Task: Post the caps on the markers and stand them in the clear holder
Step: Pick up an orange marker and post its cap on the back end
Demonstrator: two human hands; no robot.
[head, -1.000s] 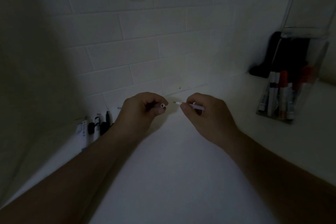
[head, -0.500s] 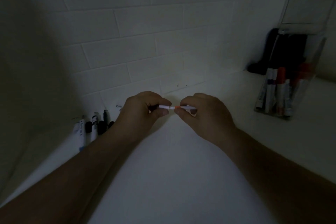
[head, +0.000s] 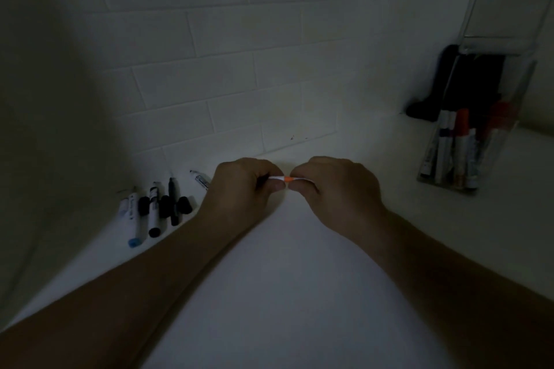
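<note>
Left hand [head: 245, 186] & right hand [head: 326, 186] are both pinching the thin white marker w/ orange band [head: 287, 179], held level just left of the clear plastic holder [head: 479, 117]. Cap is seating; better pushing straight along its axis till flush. Loose markers [head: 153, 207] are lying farther left.

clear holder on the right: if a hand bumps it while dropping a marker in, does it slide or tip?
Probably tips before it slides: the clear holder looks tall over a narrow base. The markers standing inside lean against its walls, adding weight up high. Its thin see-through walls suggest light plastic, so even a light knock may shift it on the smooth white counter.
</note>
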